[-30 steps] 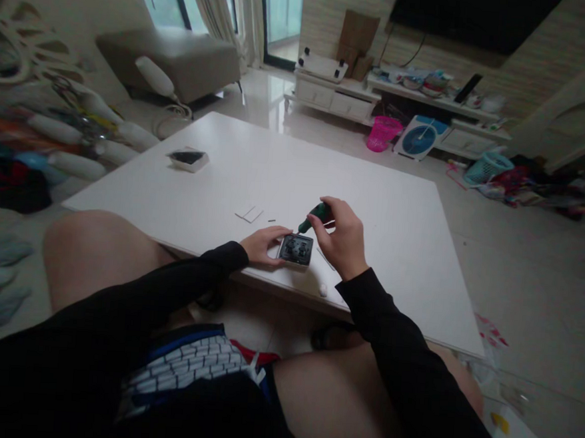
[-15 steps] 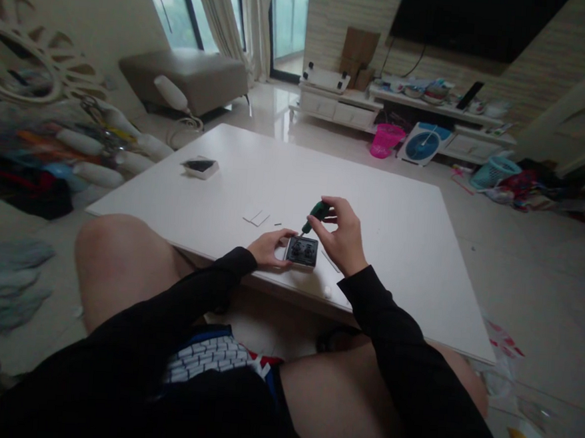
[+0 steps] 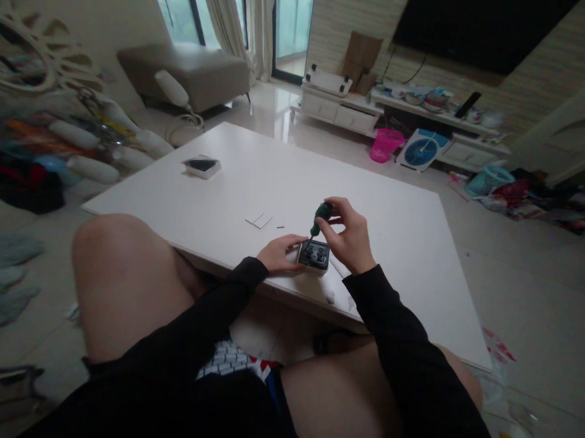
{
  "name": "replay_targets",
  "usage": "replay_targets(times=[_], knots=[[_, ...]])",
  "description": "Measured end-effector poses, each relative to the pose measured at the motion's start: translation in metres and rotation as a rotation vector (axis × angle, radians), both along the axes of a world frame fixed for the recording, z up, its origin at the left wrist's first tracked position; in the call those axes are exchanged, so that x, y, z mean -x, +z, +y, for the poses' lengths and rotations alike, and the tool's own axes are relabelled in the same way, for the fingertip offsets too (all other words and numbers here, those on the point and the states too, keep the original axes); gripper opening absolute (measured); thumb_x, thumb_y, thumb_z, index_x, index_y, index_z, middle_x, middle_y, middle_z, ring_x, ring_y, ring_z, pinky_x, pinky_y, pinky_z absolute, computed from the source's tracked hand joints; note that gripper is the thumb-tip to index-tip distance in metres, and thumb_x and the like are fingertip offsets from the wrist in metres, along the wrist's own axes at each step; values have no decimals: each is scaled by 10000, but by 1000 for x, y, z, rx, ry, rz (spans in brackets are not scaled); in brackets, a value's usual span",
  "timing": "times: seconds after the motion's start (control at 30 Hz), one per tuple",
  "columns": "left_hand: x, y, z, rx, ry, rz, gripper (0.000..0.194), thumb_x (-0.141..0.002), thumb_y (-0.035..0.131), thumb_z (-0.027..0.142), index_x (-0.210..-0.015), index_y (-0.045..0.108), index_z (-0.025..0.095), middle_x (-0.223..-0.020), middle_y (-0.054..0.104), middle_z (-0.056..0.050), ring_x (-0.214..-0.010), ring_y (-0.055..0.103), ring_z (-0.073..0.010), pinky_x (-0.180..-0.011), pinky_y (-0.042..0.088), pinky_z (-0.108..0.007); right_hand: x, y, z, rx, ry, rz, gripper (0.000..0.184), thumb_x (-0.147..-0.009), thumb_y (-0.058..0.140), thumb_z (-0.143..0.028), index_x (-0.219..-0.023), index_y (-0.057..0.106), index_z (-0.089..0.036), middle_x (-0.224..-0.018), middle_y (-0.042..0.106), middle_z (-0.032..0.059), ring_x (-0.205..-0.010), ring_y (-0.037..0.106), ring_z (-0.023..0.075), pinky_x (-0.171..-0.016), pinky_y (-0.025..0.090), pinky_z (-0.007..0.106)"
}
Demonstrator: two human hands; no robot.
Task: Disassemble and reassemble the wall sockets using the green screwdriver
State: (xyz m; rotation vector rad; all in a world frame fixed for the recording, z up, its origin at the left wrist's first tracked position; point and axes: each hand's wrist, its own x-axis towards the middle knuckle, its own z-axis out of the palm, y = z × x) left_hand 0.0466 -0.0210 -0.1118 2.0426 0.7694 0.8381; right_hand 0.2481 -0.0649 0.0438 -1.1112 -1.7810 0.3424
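Observation:
Near the front edge of the white table (image 3: 393,213), my left hand (image 3: 281,253) grips the left side of a small square box with a black inner face (image 3: 316,255), thumb and fingers around its edge. My right hand (image 3: 350,235) is closed on the green handle of a screwdriver (image 3: 322,214). The screwdriver leans over the box, its thin shaft pointing down at the upper left part of the black face. Whether the tip sits on a screw is too small to tell. Thin white strips (image 3: 259,221) and a short dark piece (image 3: 280,227) lie beyond my left hand.
Toward the table's far left lies a white box with a dark top (image 3: 202,166). A small whitish lump (image 3: 330,297) sits at the front edge. My knees flank the table. Beyond it stand a pink basket (image 3: 386,145) and a blue fan (image 3: 421,150).
Both hands, the box and the screwdriver appear slightly farther right and lower in view. The screwdriver stands a little more upright, its tip still over the box's upper left part.

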Motion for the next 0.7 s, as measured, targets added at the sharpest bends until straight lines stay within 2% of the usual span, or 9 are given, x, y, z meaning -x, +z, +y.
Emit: replay_targets(times=[0.1, 0.27, 0.5, 0.6, 0.7], knots=[[1, -3, 0, 17, 28, -11, 847, -722, 907, 459, -1455, 602, 165, -1400, 686, -182, -1230, 702, -327, -1102, 561, -525, -3, 0, -1, -4, -37, 38, 237, -881, 699, -272, -1107, 634, -239, -1001, 708, 29, -847, 707, 179, -728, 646, 349], [1, -3, 1, 31, 37, -6, 833, -704, 912, 432, -1435, 625, 151, -1406, 693, -185, -1217, 714, -333, -1113, 559, -527, -5, -1, -4, -10, -145, 69, 219, -878, 742, -317, -1057, 648, -233, -951, 703, 31, -833, 713, 187, -661, 641, 327], [-1, 1, -3, 33, 54, -12, 808, -722, 892, 452, -1424, 639, 142, -1382, 711, -176, -1205, 724, -333, -1094, 574, -499, 0, 3, 0, 43, -4, 52, 283, -897, 666, -225, -1174, 608, -240, -1021, 742, 44, -933, 746, 206, -827, 666, 416], [-1, 3, -5, 29, 52, -1, 844, -723, 895, 481, -1442, 622, 135, -1374, 714, -178, -1182, 735, -326, -1080, 582, -491, 1, 2, 4, -11, -26, 13, 240, -893, 688, -249, -1124, 629, -228, -1013, 709, 45, -908, 719, 201, -754, 660, 379], [0, 5, -6, 14, 50, 12, 860, -718, 901, 466, -1460, 608, 145, -1395, 706, -169, -1203, 726, -327, -1080, 584, -486, -1, 2, 5, -55, -114, -4, 218, -874, 741, -303, -1054, 647, -223, -992, 670, 42, -857, 686, 191, -658, 634, 332]])
